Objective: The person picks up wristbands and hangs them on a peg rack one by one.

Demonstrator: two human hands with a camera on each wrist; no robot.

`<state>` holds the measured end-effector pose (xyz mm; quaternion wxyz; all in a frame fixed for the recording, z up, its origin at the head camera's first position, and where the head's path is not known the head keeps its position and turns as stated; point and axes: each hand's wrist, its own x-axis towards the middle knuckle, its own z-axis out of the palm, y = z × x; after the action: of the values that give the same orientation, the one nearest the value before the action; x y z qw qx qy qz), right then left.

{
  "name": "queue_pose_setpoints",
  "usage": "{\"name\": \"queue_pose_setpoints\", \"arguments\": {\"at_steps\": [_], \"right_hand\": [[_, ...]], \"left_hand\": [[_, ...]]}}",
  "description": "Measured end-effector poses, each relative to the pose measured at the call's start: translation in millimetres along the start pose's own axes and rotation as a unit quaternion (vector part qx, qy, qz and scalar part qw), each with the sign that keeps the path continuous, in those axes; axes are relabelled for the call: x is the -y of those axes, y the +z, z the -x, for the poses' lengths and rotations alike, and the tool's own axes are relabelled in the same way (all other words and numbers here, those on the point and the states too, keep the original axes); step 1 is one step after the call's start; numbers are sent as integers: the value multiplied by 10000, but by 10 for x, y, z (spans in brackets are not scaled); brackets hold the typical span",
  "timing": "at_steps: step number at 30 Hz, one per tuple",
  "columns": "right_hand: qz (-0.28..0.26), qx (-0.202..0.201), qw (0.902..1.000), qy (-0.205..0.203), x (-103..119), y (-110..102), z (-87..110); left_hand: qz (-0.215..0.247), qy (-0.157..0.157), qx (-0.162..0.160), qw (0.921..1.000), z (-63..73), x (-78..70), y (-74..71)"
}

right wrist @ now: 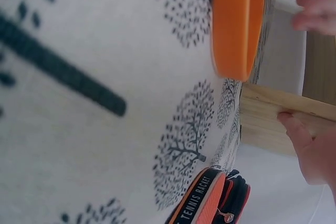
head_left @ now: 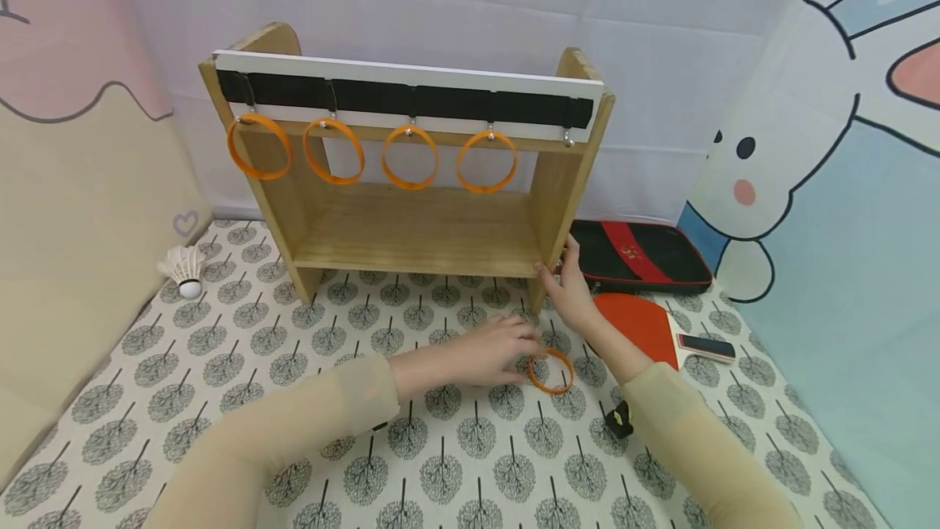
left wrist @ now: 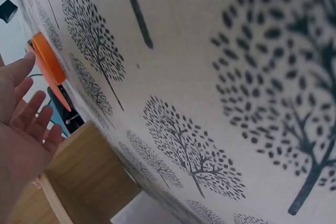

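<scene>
A wooden shelf with a white and black front strip stands at the back of the table. Several orange rings hang from hooks on the strip; the rightmost hook bears none. My right hand grips the shelf's lower right side panel, its thumb on the wood in the right wrist view. On the table in front of that panel sits another orange ring. My left hand hovers at its left rim, fingers loosely spread, with the thumb overlapping the ring in the left wrist view.
A red table tennis racket lies right of my right forearm, before a black and red case. A small black object lies by the right sleeve. A shuttlecock rests at the far left. Fabric walls enclose the table.
</scene>
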<state>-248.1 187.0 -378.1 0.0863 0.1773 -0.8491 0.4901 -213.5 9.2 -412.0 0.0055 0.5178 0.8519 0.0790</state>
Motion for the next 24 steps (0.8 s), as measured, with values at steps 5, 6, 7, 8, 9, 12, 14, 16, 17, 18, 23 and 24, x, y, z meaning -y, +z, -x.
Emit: {"name": "queue_pose_setpoints", "arguments": {"at_steps": [5, 6, 7, 8, 9, 12, 14, 16, 17, 18, 23, 24], "right_hand": [[70, -8, 10000, 47, 1, 1, -11], [76, -28, 9999, 59, 0, 1, -11], [82, -37, 9999, 76, 0, 1, -11], [81, -47, 9999, 84, -1, 2, -11], [74, -55, 9999, 98, 0, 2, -10], [62, -72, 9999, 112, 2, 5, -12], [53, -81, 9999, 121, 4, 6, -14], [16, -81, 9999, 143, 5, 7, -15], [4, -80, 9999, 153, 5, 8, -15], [-1, -83, 9998, 166, 5, 9, -16], [78, -87, 9998, 185, 9, 11, -13], [89, -89, 9997, 185, 9, 11, -12]], "left_hand": [[-130, 314, 179, 9993, -51, 20, 39], [-120, 347, 207, 9991, -59, 16, 45], [-104, 388, 218, 9990, -67, 10, 54], [-73, 416, 225, 9989, -74, 4, 64], [-21, 417, 236, 9988, -81, -4, 74], [157, 358, 278, 9988, -96, -36, 83], [257, 267, 285, 9989, -104, -54, 89], [325, 223, 292, 9988, -111, -69, 97], [327, 207, 291, 9988, -114, -75, 105], [344, 202, 288, 9988, -115, -82, 110], [462, 197, 251, 9984, -115, -93, 138], [503, 189, 244, 9983, -111, -94, 133]]}}
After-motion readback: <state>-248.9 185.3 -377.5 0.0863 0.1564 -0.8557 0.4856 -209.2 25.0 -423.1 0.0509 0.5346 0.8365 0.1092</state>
